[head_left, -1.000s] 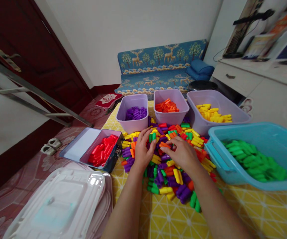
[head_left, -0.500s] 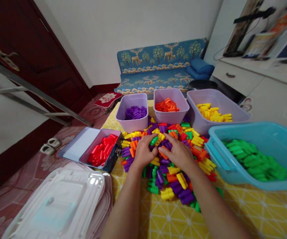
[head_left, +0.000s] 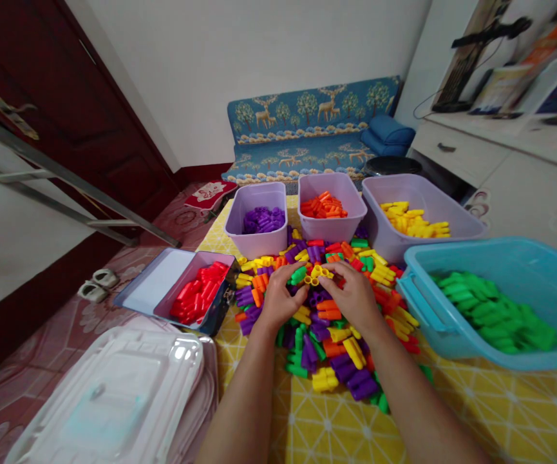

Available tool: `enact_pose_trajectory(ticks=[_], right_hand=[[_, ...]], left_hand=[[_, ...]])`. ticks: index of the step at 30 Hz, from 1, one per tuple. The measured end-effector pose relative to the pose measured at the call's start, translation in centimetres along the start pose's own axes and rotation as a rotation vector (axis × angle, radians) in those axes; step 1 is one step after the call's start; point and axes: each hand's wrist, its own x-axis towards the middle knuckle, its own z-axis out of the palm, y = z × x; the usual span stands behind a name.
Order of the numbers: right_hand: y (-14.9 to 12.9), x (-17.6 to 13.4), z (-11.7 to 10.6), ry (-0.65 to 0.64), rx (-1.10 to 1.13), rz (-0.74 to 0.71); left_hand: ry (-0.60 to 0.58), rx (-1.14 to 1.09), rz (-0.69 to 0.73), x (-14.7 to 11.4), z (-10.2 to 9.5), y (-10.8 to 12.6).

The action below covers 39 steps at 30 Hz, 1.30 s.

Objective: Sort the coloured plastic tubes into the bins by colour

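A heap of plastic tube-shaped building pieces (head_left: 348, 364) in purple, yellow, orange, green and red lies on the table. Over the middle of it, my left hand (head_left: 277, 296) curls its thumb and fingers around a green building piece (head_left: 298, 276). Opposite, my right hand (head_left: 355, 298) pinches a yellow building piece (head_left: 317, 276), whose round open ends face me. The yellow piece is close beside the green one; whether they touch is unclear.
Behind the heap stand lilac tubs of purple (head_left: 254, 241), orange (head_left: 332, 227) and yellow pieces (head_left: 384, 225). A turquoise tub (head_left: 481, 351) of green pieces is at right. At left are an open case (head_left: 165, 303) with red pieces and stacked white lids (head_left: 128, 361).
My right hand has closed on a yellow piece and lifted it from the heap, beside the left hand. The left hand stays almost in place with the green piece.
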Motion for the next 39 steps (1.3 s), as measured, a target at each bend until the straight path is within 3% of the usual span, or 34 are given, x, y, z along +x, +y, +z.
enact_pose_trajectory(ticks=[3, 7, 9, 11, 14, 16, 19, 25, 29, 34, 37, 39], right_hand=[[-0.5, -0.1, -0.2, -0.006, 0.187, 0.02], [-0.3, -0.2, -1.2, -0.203, 0.34, 0.122], [-0.2, -0.1, -2.0, -0.226, 0.369, 0.163], [-0.5, 0.2, -3.0, -0.041, 0.482, 0.18], [-1.5, 0.8, -4.1, 0.379, 0.768, 0.091], [-1.8, 1.0, -4.3, 0.487, 0.866, 0.048], [-0.8, 1.0, -3.5, 0.417, 0.721, 0.139], [1.6, 0.3, -2.1, 0.039, -0.088, 0.18], [0.9, -0.2, -2.5, -0.214, -0.392, 0.147], [0.5, -0.4, -1.5, -0.302, -0.464, 0.108], [1.0, -0.3, -0.1, -0.172, -0.316, 0.158], [1.4, -0.3, 0.7, -0.052, -0.065, 0.216]], left_hand=[[0.102, 0.065, 0.051, 0.2, 0.1, 0.4], [0.266, 0.089, 0.14, -0.1, -0.2, 1.2], [0.3, 0.083, 0.193, -0.4, -0.4, 1.3], [0.308, 0.094, 0.224, -0.6, -0.4, 1.2], [0.297, 0.139, 0.216, -0.7, -0.3, 1.0], [0.262, 0.166, 0.192, -0.6, -0.3, 1.0], [0.173, 0.186, 0.159, -0.3, -0.3, 1.2], [0.019, 0.25, 0.104, 0.0, -0.3, 1.3], [-0.043, 0.27, 0.089, 0.0, -0.4, 1.2], [-0.077, 0.278, 0.084, 0.0, -0.4, 1.1], [-0.049, 0.259, 0.088, -0.1, -0.3, 1.0], [-0.021, 0.236, 0.086, -0.2, -0.2, 0.8]])
